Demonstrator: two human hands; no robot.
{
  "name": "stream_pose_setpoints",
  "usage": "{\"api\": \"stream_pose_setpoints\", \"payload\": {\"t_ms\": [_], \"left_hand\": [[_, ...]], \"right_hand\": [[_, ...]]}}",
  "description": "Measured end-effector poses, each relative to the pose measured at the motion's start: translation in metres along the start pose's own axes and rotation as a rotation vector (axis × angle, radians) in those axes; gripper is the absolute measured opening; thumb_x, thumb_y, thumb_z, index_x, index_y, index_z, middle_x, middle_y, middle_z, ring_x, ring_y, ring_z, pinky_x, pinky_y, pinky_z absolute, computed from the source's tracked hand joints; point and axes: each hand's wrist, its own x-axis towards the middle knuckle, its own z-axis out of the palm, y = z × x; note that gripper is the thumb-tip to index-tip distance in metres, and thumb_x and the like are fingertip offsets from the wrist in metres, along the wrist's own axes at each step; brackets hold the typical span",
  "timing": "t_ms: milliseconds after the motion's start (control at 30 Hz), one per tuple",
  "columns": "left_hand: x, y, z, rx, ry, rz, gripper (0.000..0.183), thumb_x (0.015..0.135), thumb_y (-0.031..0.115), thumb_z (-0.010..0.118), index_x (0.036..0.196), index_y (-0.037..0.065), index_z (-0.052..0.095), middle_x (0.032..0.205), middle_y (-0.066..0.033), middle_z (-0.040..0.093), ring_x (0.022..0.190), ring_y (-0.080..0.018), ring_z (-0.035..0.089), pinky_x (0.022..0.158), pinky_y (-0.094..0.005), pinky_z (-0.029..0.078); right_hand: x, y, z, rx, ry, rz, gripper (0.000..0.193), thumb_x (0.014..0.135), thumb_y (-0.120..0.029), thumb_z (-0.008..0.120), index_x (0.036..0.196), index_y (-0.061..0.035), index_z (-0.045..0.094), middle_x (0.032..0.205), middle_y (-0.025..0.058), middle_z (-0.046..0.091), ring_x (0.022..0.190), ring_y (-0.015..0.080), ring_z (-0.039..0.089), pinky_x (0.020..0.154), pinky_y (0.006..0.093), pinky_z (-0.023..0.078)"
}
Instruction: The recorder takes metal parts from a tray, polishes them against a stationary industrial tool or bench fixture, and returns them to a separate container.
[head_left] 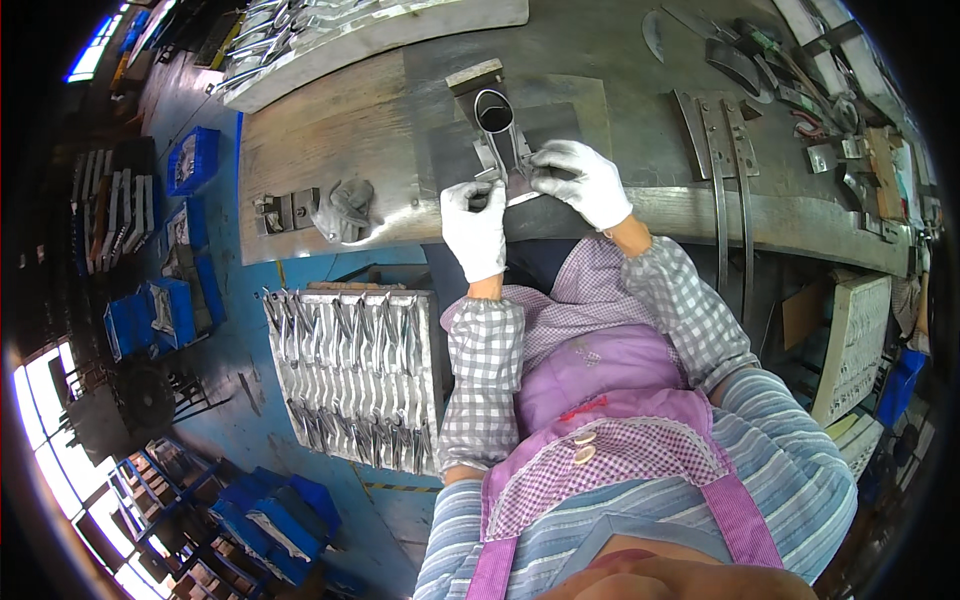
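A shiny metal piece with a round, dark-centred loop (494, 108) and two narrow legs stands over a small steel fixture (474, 76) on the workbench. My left hand (474, 228), in a white glove, pinches near the lower end of its left leg. On the other side my right hand (584, 184), also gloved in white, is closed with its fingertips beside the right leg. Whatever lies between those right fingertips is too small to make out. Thin steel plates lie beneath the fixture, partly hidden by my hands.
A crumpled grey glove (344, 210) and a metal block (288, 211) lie to the left on the bench (330, 140). Two long steel strips (733, 190) overhang its front edge at right. Below left stands a pale rack (355, 375) of shiny metal tools. Hand tools (745, 60) clutter the far right.
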Motion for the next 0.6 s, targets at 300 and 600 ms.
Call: {"api": "stream_pose_setpoints", "payload": {"t_ms": [300, 600], "left_hand": [[0.002, 0.002, -0.003, -0.009, -0.021, 0.001, 0.021, 0.083, 0.014, 0.082, 0.092, 0.001, 0.067, 0.087, -0.0051, 0.066, 0.077, -0.0133, 0.062, 0.075, -0.0279, 0.052], [0.002, 0.000, -0.005, -0.015, -0.049, -0.022, 0.025, 0.083, 0.017, 0.083, 0.091, 0.001, 0.065, 0.084, -0.0047, 0.065, 0.075, -0.0137, 0.061, 0.073, -0.0291, 0.052]], "right_hand": [[-0.001, -0.003, 0.007, 0.261, 0.051, 0.293, 0.026, 0.076, -0.024, 0.083, 0.099, -0.0135, 0.076, 0.110, 0.0057, 0.070, 0.101, 0.0265, 0.068, 0.087, 0.0358, 0.056], [0.001, -0.010, 0.007, 0.363, 0.080, 0.404, 0.018, 0.078, -0.014, 0.081, 0.094, -0.0091, 0.075, 0.100, 0.0059, 0.071, 0.094, 0.0241, 0.069, 0.082, 0.0333, 0.055]]}}
